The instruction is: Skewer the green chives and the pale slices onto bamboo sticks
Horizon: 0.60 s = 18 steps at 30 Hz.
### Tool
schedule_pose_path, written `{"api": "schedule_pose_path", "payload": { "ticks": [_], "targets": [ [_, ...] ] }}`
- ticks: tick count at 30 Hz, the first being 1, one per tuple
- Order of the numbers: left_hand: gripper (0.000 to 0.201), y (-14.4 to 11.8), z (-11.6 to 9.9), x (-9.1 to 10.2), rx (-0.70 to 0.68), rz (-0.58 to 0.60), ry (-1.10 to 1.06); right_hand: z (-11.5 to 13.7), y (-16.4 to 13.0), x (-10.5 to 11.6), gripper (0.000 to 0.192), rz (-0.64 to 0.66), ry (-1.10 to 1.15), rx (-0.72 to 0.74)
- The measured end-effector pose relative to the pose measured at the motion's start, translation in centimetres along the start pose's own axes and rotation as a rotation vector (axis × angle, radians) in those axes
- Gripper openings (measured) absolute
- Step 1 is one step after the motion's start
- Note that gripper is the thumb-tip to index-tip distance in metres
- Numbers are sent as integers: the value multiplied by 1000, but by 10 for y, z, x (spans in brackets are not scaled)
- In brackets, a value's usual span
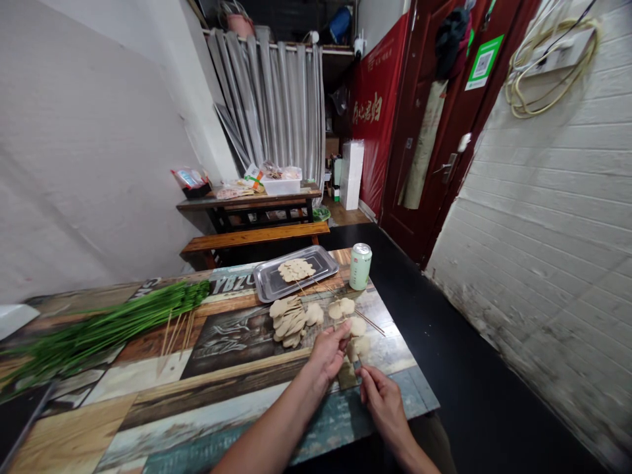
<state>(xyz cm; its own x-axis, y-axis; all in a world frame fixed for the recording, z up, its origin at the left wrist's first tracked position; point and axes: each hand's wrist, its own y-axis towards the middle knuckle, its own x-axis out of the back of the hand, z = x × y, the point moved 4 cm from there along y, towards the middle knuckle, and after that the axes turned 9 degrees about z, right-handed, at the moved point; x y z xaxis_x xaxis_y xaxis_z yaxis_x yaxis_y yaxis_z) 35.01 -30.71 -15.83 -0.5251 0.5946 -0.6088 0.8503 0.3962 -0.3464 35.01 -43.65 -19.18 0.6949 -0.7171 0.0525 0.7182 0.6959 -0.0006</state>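
Observation:
My left hand (332,350) is closed, its fingers pinching pale, flat round slices (356,326). Just below it, my right hand (384,396) is closed around the lower end of what looks like a thin skewer, mostly hidden by the fingers. Another pale slice (359,347) sits just above the right fingertips. A loose pile of similar slices (289,321) lies left of my left hand, with a smaller clump (314,314) beside it. Beyond my hands, threaded slices (342,307) lie on the table with skewers (370,322) sticking out to the right.
A metal tray (263,289) holds skewered slices (296,269). A light green can (360,266) stands upright near the table's right edge. Long green stalks (123,313) and several bare skewers (172,336) lie left. Behind are a wooden bench (257,237) and another table (197,203).

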Motion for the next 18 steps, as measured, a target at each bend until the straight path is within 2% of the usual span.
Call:
{"api": "schedule_pose_path", "payload": {
  "ticks": [6, 12, 18],
  "targets": [
    [20, -3, 3, -1, -10, -9, -43, 0, 1, 1, 36, 6, -7, -17],
    [30, 4, -19, 1, -64, 56, -36, 0, 0, 1, 36, 27, 5, -17],
    [29, 15, -30, 7, -79, 4, -28, 1, -2, 0, 35, 37, -35, -10]
  ]
}}
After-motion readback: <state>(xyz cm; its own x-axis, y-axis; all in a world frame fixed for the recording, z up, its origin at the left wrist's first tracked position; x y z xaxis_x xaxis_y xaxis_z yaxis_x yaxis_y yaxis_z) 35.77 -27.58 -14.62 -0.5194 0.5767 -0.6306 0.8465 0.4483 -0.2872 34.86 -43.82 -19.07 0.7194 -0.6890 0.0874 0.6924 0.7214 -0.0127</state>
